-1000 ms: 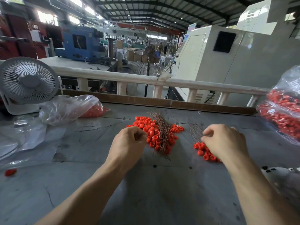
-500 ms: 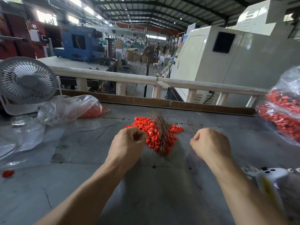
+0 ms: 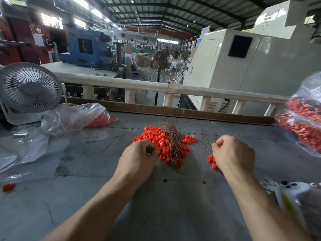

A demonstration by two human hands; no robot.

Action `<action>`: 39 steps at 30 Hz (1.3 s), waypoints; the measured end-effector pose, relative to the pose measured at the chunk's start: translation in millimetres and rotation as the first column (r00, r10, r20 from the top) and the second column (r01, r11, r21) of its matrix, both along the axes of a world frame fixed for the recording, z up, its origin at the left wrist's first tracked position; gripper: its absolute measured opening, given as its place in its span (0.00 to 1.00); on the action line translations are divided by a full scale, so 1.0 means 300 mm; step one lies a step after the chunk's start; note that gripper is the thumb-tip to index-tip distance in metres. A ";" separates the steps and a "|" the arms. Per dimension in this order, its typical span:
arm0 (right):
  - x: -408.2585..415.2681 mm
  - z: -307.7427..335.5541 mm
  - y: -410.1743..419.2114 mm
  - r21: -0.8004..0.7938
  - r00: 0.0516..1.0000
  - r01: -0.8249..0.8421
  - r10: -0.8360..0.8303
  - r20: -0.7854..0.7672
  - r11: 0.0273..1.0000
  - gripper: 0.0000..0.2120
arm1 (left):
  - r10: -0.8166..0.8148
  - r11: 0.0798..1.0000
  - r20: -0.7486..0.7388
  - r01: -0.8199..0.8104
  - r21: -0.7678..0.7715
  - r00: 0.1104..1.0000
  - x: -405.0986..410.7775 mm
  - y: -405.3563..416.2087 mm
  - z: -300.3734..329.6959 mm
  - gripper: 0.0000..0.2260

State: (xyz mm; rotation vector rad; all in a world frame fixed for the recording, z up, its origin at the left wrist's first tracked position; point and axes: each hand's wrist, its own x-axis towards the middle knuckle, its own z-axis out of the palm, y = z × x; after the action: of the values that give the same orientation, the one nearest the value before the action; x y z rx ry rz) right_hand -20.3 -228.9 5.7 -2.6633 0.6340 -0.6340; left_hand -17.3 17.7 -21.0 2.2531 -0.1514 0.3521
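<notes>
Left hand (image 3: 139, 157) curls tight at the near edge of the cap pile (image 3: 160, 136), its catch hidden. Right hand (image 3: 234, 153) pinches thin wires (image 3: 206, 141) over a few loose caps (image 3: 210, 159). Best to take one cap, its hole turned to a single wire tip. The wire bundle (image 3: 172, 136) lies across the pile's far side.

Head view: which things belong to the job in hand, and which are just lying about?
In the job: left hand, right hand, red caps, wire bundle, loose wires.
Lying about: fan, left bag, right bag, stray cap, white device.
</notes>
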 end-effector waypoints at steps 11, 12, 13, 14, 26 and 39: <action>0.001 -0.034 0.120 -0.012 0.734 -0.676 0.674 0.083 0.737 0.11 | -0.126 0.976 0.065 0.113 0.184 0.990 -0.010 -0.036 -0.013 0.10; 0.002 -0.034 0.127 -0.025 0.718 -0.690 0.689 0.101 0.723 0.10 | -0.142 0.970 0.071 0.125 0.208 0.987 -0.008 -0.039 -0.012 0.11; 0.001 -0.035 0.133 -0.034 0.702 -0.704 0.702 0.124 0.710 0.08 | -0.158 0.963 0.075 0.137 0.230 0.985 -0.005 -0.042 -0.013 0.12; 0.000 -0.034 0.138 -0.040 0.686 -0.716 0.713 0.146 0.697 0.07 | -0.170 0.958 0.079 0.146 0.245 0.982 -0.003 -0.044 -0.013 0.13; -0.054 0.031 0.195 0.157 0.453 -0.828 0.477 0.753 0.538 0.06 | -0.145 0.975 0.133 0.118 0.188 0.981 -0.005 -0.040 -0.014 0.05; -0.041 0.032 0.164 0.703 0.784 -0.619 0.220 0.581 0.351 0.14 | -0.443 0.401 0.029 0.227 -0.888 0.896 -0.018 -0.001 0.067 0.13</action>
State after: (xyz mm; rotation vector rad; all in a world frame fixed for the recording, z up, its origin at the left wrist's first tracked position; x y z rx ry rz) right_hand -32.7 -179.8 15.4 -1.5044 0.0259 -0.4583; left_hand -22.8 17.3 -0.9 1.1347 -0.2446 -0.0679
